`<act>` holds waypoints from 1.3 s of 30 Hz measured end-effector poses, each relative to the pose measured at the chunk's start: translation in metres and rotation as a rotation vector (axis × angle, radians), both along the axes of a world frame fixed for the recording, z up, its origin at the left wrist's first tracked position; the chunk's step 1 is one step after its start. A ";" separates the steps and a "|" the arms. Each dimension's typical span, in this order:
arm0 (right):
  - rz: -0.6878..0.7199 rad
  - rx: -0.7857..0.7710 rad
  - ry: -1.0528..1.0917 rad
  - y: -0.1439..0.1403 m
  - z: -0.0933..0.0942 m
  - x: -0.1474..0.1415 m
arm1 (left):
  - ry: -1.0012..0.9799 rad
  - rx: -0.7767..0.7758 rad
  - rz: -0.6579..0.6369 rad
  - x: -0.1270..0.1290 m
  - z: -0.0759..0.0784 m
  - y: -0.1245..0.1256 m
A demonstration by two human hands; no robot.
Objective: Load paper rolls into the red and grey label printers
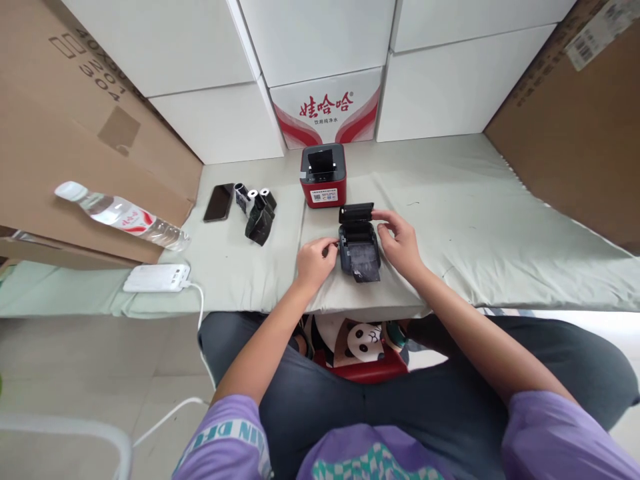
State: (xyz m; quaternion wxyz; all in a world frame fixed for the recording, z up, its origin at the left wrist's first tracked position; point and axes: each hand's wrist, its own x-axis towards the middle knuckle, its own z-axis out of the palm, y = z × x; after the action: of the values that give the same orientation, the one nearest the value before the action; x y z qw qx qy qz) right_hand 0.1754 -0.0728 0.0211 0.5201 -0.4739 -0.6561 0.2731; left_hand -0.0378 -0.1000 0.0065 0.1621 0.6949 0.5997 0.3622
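A small black portable thermal printer (345,260) sits on the cloth in front of me, its lid (357,213) flipped up at the back. A strip of dark paper (365,260) hangs out over its front. At the printer's left edge my left hand (318,261) is closed, with thumb and fingertips pinched against the side. My right hand (400,241) is on the right, index finger stretched to the lid's edge, thumb apart from it and the other fingers bent. Just behind stands a red and black box-shaped device (324,193) with a dark slip rising from its top.
Left of the printer lie several paper rolls (256,207) and a phone (219,203). A water bottle (125,215) and a white power bank (156,278) with a cable are farther left. White cartons (330,107) line the back; brown cardboard boxes (575,133) flank both sides.
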 end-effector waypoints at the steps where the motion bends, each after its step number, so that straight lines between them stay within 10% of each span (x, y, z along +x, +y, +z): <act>1: 0.012 -0.027 -0.057 0.006 0.002 0.001 | -0.007 0.001 -0.002 0.000 0.000 0.000; 14: 0.064 -0.392 -1.015 0.023 0.055 -0.012 | -0.040 -0.084 -0.005 -0.001 0.003 0.000; 26: 0.163 -0.196 -0.856 0.037 0.012 0.000 | -0.086 -0.085 -0.021 -0.005 -0.001 0.005; 39: 0.170 -0.255 -0.832 0.031 0.019 -0.006 | -0.110 -0.096 -0.026 -0.004 0.002 0.004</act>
State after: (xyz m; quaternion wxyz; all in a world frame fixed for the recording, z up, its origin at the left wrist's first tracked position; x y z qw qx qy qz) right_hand 0.1695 -0.0421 0.0396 0.1250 -0.5480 -0.8073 0.1798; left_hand -0.0417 -0.0960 0.0087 0.2327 0.6732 0.5973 0.3686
